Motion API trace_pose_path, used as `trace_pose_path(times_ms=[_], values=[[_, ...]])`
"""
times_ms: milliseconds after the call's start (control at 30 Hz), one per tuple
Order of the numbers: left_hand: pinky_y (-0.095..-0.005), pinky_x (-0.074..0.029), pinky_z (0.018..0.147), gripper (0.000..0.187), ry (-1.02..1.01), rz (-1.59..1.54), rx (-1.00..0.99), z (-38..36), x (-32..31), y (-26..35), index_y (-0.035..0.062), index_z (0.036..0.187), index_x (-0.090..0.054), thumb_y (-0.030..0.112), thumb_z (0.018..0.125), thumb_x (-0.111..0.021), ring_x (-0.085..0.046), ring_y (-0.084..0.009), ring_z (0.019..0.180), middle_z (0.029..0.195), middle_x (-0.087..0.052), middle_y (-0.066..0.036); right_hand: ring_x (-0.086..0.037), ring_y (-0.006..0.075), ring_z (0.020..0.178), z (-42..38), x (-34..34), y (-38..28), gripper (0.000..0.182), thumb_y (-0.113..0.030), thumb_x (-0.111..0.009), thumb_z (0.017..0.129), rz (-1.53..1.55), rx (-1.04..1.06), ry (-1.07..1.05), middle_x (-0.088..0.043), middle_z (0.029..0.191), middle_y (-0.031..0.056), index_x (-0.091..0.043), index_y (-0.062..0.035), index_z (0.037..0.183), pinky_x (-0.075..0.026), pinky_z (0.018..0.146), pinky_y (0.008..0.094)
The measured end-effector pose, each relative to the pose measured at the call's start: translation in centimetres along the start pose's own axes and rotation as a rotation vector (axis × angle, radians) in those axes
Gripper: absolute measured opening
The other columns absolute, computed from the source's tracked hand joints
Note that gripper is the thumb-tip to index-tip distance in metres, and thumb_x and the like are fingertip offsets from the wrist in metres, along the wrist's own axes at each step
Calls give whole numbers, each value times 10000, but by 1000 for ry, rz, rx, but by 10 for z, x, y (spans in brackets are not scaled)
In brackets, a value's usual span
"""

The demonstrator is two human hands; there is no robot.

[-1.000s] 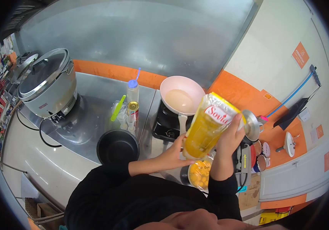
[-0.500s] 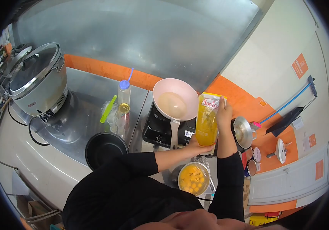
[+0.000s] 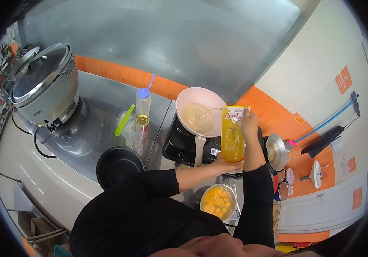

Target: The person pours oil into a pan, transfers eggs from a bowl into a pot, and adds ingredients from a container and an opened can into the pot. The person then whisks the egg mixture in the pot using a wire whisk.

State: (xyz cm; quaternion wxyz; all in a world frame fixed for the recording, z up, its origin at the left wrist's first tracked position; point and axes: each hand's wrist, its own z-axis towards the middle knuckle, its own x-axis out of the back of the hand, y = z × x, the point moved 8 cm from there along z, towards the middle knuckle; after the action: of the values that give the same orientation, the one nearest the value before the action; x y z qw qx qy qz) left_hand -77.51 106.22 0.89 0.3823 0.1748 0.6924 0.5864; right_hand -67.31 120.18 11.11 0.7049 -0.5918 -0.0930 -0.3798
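Observation:
A yellow pouch of cooking oil (image 3: 232, 141) labelled "Sovia" is held between both hands beside the stove. My right hand (image 3: 250, 125) grips its upper right corner, and my left hand (image 3: 225, 166) is closed around its bottom. From the pouch's top left corner a thin stream of oil (image 3: 209, 111) runs into a pink frying pan (image 3: 209, 99). The pan sits on a black gas stove (image 3: 179, 145), its handle (image 3: 199, 150) pointing toward me, with a pool of clear oil inside. Below my left hand stands a lidded tub of egg yolks (image 3: 218, 201) with writing on its lid.
Left of the stove are a squeeze bottle (image 3: 143, 103) with a blue cap, a gold-lidded jar (image 3: 142, 121), a green-handled utensil (image 3: 125, 120) and a black pot (image 3: 119, 167). A large rice cooker (image 3: 46, 90) stands farther left. A metal pan (image 3: 276, 150) is at the right.
The pouch now tips slightly more toward the pan, and a stream of oil has appeared from its corner. The whole view has shifted a little.

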Motion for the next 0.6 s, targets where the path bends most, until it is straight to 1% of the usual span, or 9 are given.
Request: trace_pose_path(times_ms=[133,200,333,367,400,433,500,533,600], values=[[-356,-338,1112,808,63,-5,7,3,4,5,82,1435,-389,450,825,-770,-379,-242,1352,1461,-327,-149,-605,273,656,4,7,-15,500,-336,-437,1045,-11,23,27,-639,727,192,-637,84,863,-464,669,413],[-355,-345,1107,876,-13,-83,-87,8,4,16,51,1437,-326,409,798,-807,-387,-239,1347,1450,-334,-157,-592,259,642,9,11,-17,506,-342,-438,1045,5,31,24,-633,715,177,-634,85,858,-460,656,407],[-357,-339,1111,899,65,-126,-70,9,18,26,36,1430,-291,365,786,-825,-368,-235,1360,1449,-336,-166,-566,183,650,9,27,-35,508,-342,-440,1048,110,51,89,-626,707,126,-628,91,860,-451,639,368],[-364,-324,1122,925,84,-117,-127,17,24,26,29,1443,-263,355,785,-825,-348,-245,1374,1450,-332,-175,-559,157,661,7,34,-42,504,-339,-437,1052,112,69,131,-626,714,105,-629,89,868,-448,635,352],[-371,-308,1133,951,104,-107,-185,21,30,27,22,1455,-234,344,784,-826,-327,-256,1389,1452,-328,-185,-559,157,661,7,36,-45,504,-339,-437,1052,112,70,128,-626,714,105,-629,89,868,-448,635,352],[-371,-308,1133,951,106,-109,-187,24,33,22,22,1455,-234,344,784,-826,-327,-256,1389,1452,-328,-185,-562,137,692,7,40,-49,490,-352,-439,1053,185,95,131,-633,759,79,-641,67,896,-456,653,326],[-393,-274,1154,973,308,196,-180,25,53,18,6,1484,-189,314,799,-807,-302,-284,1404,1462,-317,-199,-565,116,724,3,45,-64,479,-364,-441,1055,258,125,130,-640,803,54,-652,45,925,-464,671,300],[-393,-274,1154,973,312,194,-181,19,50,19,6,1484,-189,314,799,-807,-302,-284,1404,1462,-317,-199,-579,121,750,-4,51,-78,472,-365,-436,1056,306,145,182,-650,835,62,-650,43,955,-471,697,293],[-418,-261,1159,955,496,453,-397,-12,47,40,-7,1507,-142,258,833,-765,-307,-307,1399,1472,-303,-217,-593,125,777,-5,53,-84,466,-365,-431,1058,353,167,226,-660,866,70,-648,41,985,-478,724,285]])
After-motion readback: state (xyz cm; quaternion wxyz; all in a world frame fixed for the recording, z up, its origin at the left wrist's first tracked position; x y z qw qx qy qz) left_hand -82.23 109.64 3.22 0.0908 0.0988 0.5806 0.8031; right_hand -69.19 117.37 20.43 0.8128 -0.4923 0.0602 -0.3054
